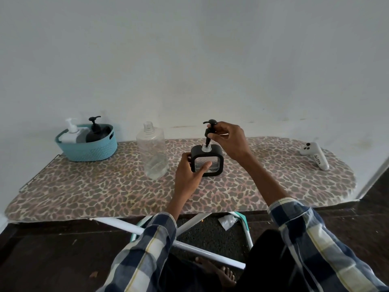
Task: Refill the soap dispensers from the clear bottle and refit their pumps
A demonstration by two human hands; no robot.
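Note:
A square black-framed soap dispenser [212, 163] with a clear body stands upright on the leopard-print board [105, 192]. My left hand [190, 172] grips its left side, thumb across the clear front. My right hand [228, 140] pinches the black pump [209, 131], which is raised above the dispenser's neck with its stem reaching down into the opening. To the left stands the clear bottle [152, 150], uncapped, with a little liquid at its bottom.
A teal basket [88, 148] at the board's far left holds a white pump dispenser [70, 133] and a black pump dispenser [95, 131]. A white controller [314, 158] lies at the far right. The wall runs close behind. White board legs cross below.

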